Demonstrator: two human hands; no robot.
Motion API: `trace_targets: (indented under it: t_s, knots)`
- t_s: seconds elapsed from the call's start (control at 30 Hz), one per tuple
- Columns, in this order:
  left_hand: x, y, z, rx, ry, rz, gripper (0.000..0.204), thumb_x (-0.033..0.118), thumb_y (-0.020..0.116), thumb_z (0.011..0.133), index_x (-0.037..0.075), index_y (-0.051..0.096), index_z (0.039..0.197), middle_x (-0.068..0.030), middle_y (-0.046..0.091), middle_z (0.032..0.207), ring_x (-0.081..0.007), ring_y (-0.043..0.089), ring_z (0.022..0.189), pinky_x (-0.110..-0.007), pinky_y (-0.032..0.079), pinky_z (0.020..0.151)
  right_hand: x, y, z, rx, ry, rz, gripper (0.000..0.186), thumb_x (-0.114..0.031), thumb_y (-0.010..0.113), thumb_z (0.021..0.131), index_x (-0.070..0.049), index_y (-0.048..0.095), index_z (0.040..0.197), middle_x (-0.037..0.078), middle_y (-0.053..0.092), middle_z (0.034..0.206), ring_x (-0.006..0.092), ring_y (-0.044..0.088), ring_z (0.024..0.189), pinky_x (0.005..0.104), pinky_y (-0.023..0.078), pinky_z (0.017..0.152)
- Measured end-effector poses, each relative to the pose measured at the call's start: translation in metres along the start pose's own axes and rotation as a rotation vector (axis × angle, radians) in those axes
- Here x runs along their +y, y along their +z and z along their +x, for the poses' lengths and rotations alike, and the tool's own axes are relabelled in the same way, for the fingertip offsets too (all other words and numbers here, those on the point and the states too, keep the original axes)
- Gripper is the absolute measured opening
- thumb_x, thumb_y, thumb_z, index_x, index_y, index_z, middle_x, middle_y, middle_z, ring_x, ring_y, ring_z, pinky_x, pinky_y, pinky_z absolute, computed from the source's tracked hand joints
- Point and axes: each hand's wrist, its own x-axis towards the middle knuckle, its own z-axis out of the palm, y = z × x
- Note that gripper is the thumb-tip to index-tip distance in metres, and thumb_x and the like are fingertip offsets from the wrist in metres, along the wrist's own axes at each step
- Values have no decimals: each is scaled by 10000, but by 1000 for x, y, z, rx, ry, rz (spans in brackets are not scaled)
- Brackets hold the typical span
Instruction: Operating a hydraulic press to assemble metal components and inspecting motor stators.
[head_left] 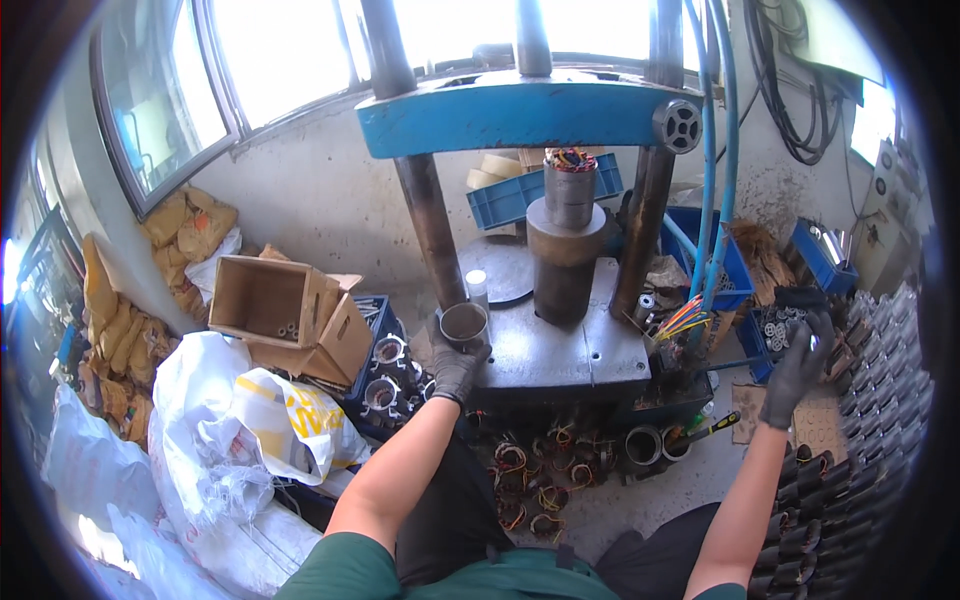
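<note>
My left hand (pixel 458 370), in a dark glove, grips a hollow metal cylinder (pixel 464 322) at the left front edge of the press table (pixel 560 368). Beside that cylinder stands a small white-topped container (pixel 477 287). My right hand (pixel 795 372), also gloved, is raised off to the right near a blue bin of metal rings (pixel 768 335). Its fingers look curled around something small with a bright spot, too unclear to name. On the press, a wound motor stator (pixel 570 190) with coloured wires on top sits on a thick steel post (pixel 563 265) under the blue crossbeam (pixel 520 118).
Rows of dark metal cylinders (pixel 850 470) crowd the right side. Wired stators (pixel 545 475) lie on the floor below the press. Left are cardboard boxes (pixel 270 300), white sacks (pixel 205 430) and metal castings (pixel 385 375). Blue hoses (pixel 725 170) hang by the right column.
</note>
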Motion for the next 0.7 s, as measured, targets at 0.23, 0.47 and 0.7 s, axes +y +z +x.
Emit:
trace_targets:
  t_s: [0.23,0.47,0.7]
  knots:
    - [6,-2,0,141,-4,269,923,140,994,611,80,525,1404,-105,695,1254,-257,706,1086,-386,587,978,11,21,15,29,-91,57,360,-133,532,1153,9,533,1483,153,614,1359,225,638,1222,390,567,1085]
    - [92,31,0,78,69,-274,914,129,982,713,87,462,1463,-106,654,1293,-253,673,1168,-411,598,984,8,17,5,63,-106,67,324,-113,559,1136,1,565,1440,117,640,1286,205,654,1145,377,561,1044]
    - [181,101,89,134,545,94,268,87,752,991,75,666,1245,-97,692,1104,-238,689,1002,-378,561,871,-4,24,-1,96,-78,135,276,-113,597,1115,-2,611,1366,90,636,1237,190,657,1078,362,558,1006]
